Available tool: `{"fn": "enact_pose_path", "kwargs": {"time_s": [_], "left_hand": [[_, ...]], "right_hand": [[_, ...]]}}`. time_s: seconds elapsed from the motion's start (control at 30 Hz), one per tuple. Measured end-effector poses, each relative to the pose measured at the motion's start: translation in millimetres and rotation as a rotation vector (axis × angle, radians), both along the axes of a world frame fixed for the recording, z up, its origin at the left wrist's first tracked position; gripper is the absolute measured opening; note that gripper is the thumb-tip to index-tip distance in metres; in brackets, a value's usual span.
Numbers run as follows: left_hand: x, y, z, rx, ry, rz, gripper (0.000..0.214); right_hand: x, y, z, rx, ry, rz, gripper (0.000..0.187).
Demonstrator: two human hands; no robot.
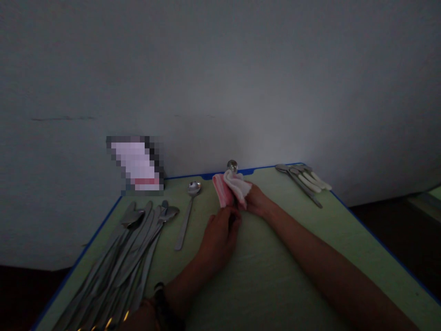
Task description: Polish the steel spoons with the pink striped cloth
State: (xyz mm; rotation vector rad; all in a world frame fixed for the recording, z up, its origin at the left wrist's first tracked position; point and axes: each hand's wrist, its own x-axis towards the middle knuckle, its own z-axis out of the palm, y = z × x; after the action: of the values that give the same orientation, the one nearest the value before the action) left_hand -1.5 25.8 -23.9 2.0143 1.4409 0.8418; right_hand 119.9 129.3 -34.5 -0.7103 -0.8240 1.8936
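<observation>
Pink-and-white cloth, 1 piece, bunched and held above the table centre, near the far blue edge. 1 steel utensil head protrudes from its top, rounded and shiny; the rest of the utensil is hidden, so its type cannot be confirmed.

Hands: 2, both the wearer's. Left hand: fingers curled and pressed together at the lower end of the cloth; exact pinch point is shadowed. Right hand: lies against the cloth's right side, fingers hidden in the folds, so grip cannot be told. 1 dark wristband on the left wrist.

Table: 1, green-topped table with blue edging. Items on it:
- 1 loose steel spoon, lying just left of the cloth, bowl toward the wall.
- 1 steel cutlery pile at left, long pieces fanned out, at least 2 spoon bowls visible; full count cannot be told, as pieces overlap and run out of frame.
- 1 cutlery group at far right, at least 3 white-handled pieces and 1 all-steel piece, overlapping; exact count uncertain.

Beyond the far left corner: 1 pixelated pink-and-white object, unidentifiable, in front of 1 grey wall.
</observation>
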Motion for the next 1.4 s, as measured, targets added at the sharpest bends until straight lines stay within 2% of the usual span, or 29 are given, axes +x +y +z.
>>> {"fn": "enact_pose_path", "kwargs": {"time_s": [0.1,0.2,0.37,0.47,0.57,0.83,0.97,1.13,1.4], "left_hand": [[-1.5,3.8,2.4,-0.073,-0.214,0.051,0.009],[-2.0,5.9,5.3,-0.109,-0.321,0.079,0.009],[-0.9,4.7,6.5,-0.172,-0.397,0.059,0.011],[-0.7,2.9,6.6,-0.191,-0.413,0.030,0.010],[-1.6,1.1,7.5,-0.174,-0.455,0.029,0.010],[-3.5,1.1,3.7,-0.110,-0.436,0.057,0.018],[-3.9,4.4,-1.7,-0.096,-0.402,0.070,0.023],[-4.0,8.0,-4.6,-0.125,-0.424,0.099,0.016],[-1.4,7.2,1.8,-0.180,-0.493,0.115,0.013]], "right_hand": [[-1.5,2.0,1.0,0.025,0.064,0.021,0.017],[-3.8,5.8,1.8,0.015,0.125,0.016,0.017],[-1.8,15.8,0.0,-0.034,0.362,-0.263,0.008],[1.5,19.6,-0.8,-0.053,0.476,-0.362,0.013],[2.4,18.9,0.7,-0.053,0.476,-0.410,0.013],[-1.5,15.0,7.1,-0.023,0.290,-0.355,0.011],[-1.4,14.9,6.9,0.051,0.269,-0.240,0.013],[-3.1,7.5,8.4,-0.009,0.136,-0.110,0.023],[-4.7,2.6,11.2,-0.034,-0.010,-0.158,0.031]]}}
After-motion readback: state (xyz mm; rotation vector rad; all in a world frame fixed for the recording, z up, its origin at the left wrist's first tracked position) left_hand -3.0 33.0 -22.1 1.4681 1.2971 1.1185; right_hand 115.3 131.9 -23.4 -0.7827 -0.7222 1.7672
